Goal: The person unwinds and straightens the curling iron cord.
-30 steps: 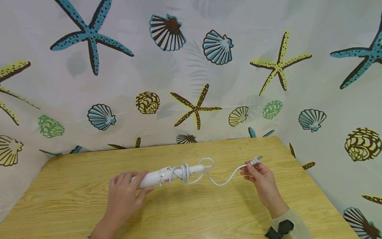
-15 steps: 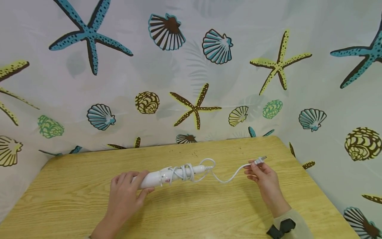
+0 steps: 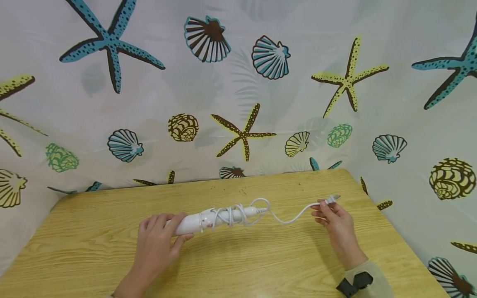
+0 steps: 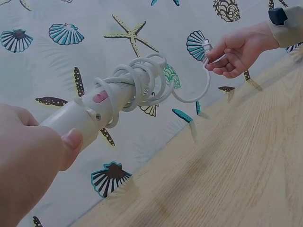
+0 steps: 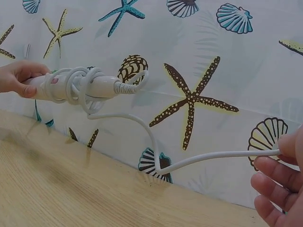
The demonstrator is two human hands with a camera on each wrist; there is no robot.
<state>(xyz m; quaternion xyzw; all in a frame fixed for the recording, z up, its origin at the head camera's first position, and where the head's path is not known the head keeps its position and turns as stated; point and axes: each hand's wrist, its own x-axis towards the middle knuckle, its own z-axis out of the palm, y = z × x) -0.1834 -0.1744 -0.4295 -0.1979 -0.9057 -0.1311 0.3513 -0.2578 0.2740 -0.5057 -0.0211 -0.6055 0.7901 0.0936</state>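
A white hair styling iron [image 3: 188, 224], stick-shaped with a pink button, is held above the table by its thick end. My left hand [image 3: 158, 244] grips that end, fingers over it and thumb below. White cord [image 4: 137, 82] is wound in several loose loops around its narrower part. From there the free cord [image 5: 203, 156] sags and runs across to the right. My right hand [image 3: 337, 225] pinches the cord just behind the plug [image 3: 331, 200], whose prongs point up and right. In the right wrist view the plug is hidden from sight.
Both hands are over a yellowish wood-grain table [image 3: 238, 265]. Behind it and along its right side hangs a pale cloth [image 3: 156, 91] printed with starfish and shells. A black band [image 3: 354, 284] sits on the right sleeve.
My right hand has moved a little to the right with the plug. The free cord between the hands has lengthened and sags less, and the loops have shifted rightward. My left hand stays nearly still.
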